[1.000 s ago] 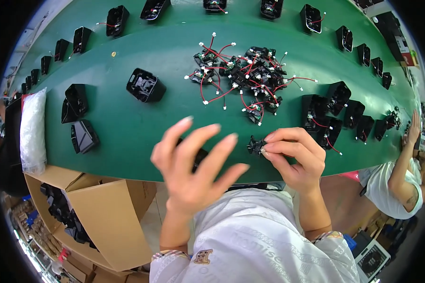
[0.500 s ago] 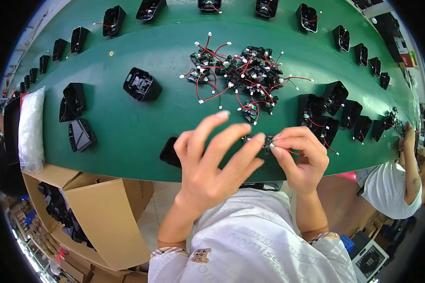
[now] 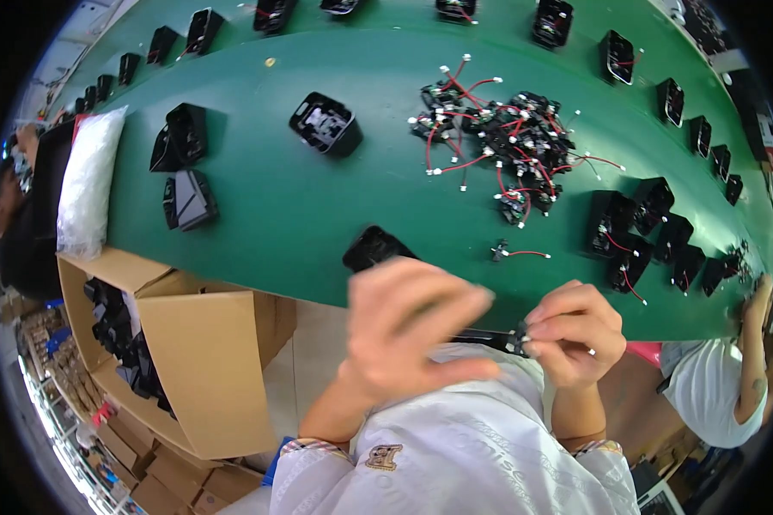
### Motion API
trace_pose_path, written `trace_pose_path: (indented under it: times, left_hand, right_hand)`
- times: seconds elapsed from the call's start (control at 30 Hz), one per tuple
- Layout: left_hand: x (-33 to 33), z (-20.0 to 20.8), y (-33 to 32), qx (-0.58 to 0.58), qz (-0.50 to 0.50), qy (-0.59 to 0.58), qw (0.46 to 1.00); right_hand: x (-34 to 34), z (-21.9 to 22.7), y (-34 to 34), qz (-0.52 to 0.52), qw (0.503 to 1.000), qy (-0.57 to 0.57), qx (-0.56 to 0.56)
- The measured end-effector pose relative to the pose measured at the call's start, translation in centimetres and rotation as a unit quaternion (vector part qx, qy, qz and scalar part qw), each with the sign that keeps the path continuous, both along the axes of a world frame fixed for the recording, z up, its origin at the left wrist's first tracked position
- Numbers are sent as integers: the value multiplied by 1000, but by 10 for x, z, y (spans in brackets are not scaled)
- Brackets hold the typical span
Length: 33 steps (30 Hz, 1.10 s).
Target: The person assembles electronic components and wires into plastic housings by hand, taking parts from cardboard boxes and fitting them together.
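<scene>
One black part (image 3: 517, 340), pinched in right hand (image 3: 581, 331), left hand (image 3: 402, 330) apart

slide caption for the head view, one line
Right hand pinching a small black part, wired parts heaped on green table

Left hand (image 3: 395, 330) out front, blurred, back of it facing up, fingers bent over to the right, left thumb (image 3: 464, 371) sticking out below with a clear gap! Across from it, the right hand (image 3: 580, 335), fingers curled, tips meeting the thumb in a pinch; left forearm (image 3: 331, 416) slanting inward, right forearm (image 3: 579, 419) nearly straight up, hands near but apart
</scene>
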State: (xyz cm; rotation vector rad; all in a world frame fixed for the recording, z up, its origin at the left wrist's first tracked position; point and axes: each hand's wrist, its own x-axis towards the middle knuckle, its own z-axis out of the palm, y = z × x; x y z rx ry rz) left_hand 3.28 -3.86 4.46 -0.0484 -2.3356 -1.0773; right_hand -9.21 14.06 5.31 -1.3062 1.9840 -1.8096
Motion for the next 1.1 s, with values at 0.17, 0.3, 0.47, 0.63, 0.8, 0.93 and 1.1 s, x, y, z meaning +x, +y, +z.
trace_pose_path:
  times: [0.17, 0.3, 0.47, 0.63, 0.8, 0.93, 1.1]
  left_hand:
    - [25, -26, -29, -96, 210, -114, 966]
    - [20, -26, -27, -39, 134, -94, 986]
    - [17, 0, -20, -4, 67, -92, 994]
    - [12, 10, -20, -34, 41, -70, 996]
    - [9, 15, -16, 15, 2, -102, 995]
    - [3, 26, -21, 15, -49, -203, 978]
    - [-12, 35, -19, 113, -99, -214, 965]
  right_hand:
    - [-4, -1, -9, 4, 1000, 1, 29]
    - [-1, 6, -33, 48, 993, 75, 73]
    - [6, 17, -48, 115, 975, 174, 75]
    - [11, 24, -42, 103, 978, 141, 112]
    - [4, 29, -38, 126, 974, 106, 158]
    - [4, 26, -35, 128, 971, 124, 157]
    - [10, 39, -25, 80, 969, 154, 178]
